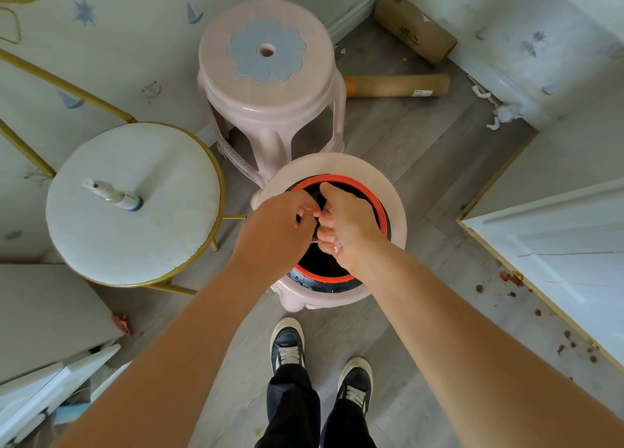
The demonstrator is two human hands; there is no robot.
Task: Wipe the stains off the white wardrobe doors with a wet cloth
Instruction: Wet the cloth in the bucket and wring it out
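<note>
A black bucket with an orange rim (378,204) stands on a pink plastic stool (395,191) in front of me. Both my hands are over its mouth. My left hand (280,221) and my right hand (341,224) are curled tight against each other around a dark cloth (319,201), of which only small bits show between the fingers. Water glistens under my right hand. The white wardrobe door (553,245) stands at the right, with brown stains (510,277) along its lower edge.
A second pink stool (270,73) stands behind the bucket. A round white-cushioned chair with a gold frame (135,204) at the left carries a spray bottle (113,195). Two cardboard rolls (398,84) lie in the far corner. My shoes (287,346) are below.
</note>
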